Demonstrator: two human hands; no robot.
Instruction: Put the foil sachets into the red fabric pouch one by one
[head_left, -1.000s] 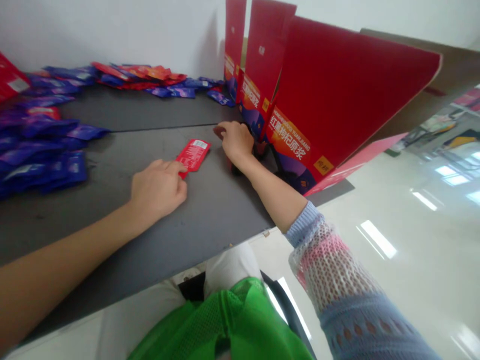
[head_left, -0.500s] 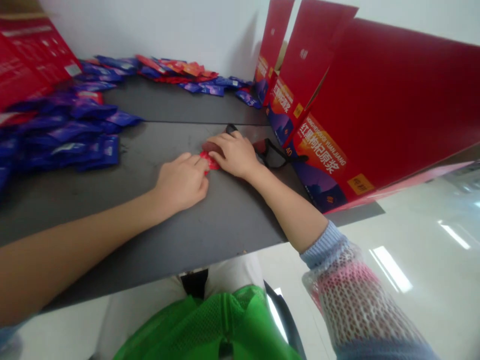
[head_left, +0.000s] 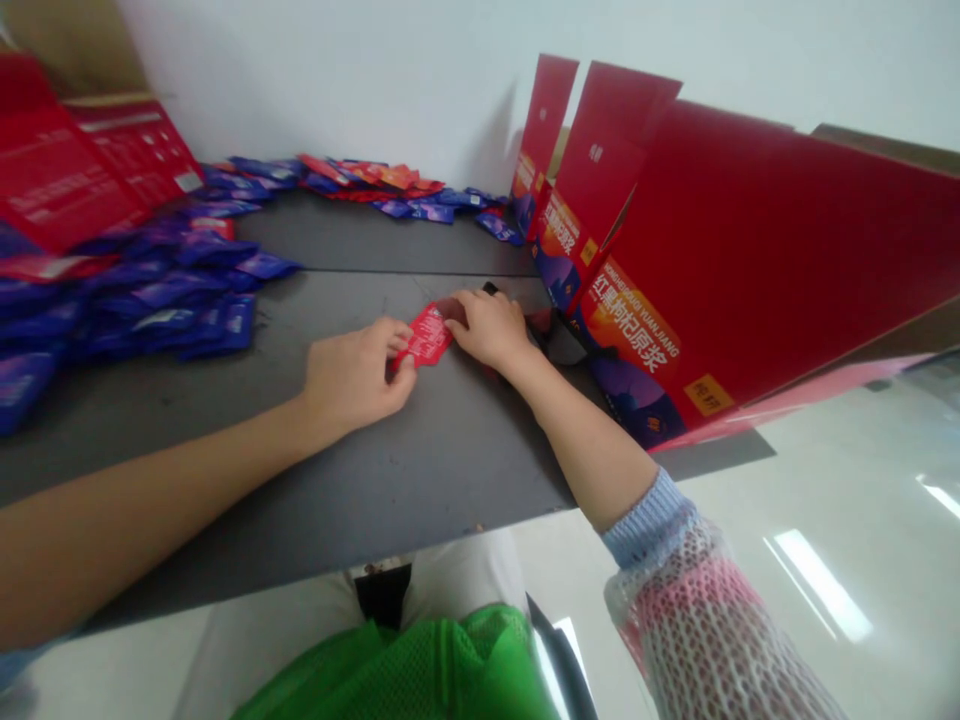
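A small red sachet [head_left: 429,336] with pale print lies on the grey tabletop between my two hands. My left hand [head_left: 361,372] is closed, with thumb and fingertips pinching the sachet's near left end. My right hand [head_left: 489,328] has its thumb and curled fingers at the far right end, covering that corner. Just right of and partly beneath my right hand lie dark sunglasses [head_left: 562,342], largely hidden by the hand and wrist.
Blue sachets [head_left: 172,290] are heaped at the left, and a row of blue and red sachets [head_left: 360,180] runs along the wall. Tall red cartons [head_left: 637,270] stand at the right; another red carton [head_left: 97,170] is at the far left. The grey table's front edge [head_left: 420,545] is near my lap.
The red sachet and my left hand have moved right, toward my right hand. My right hand has come onto the sachet's far end. The camera view has turned left.
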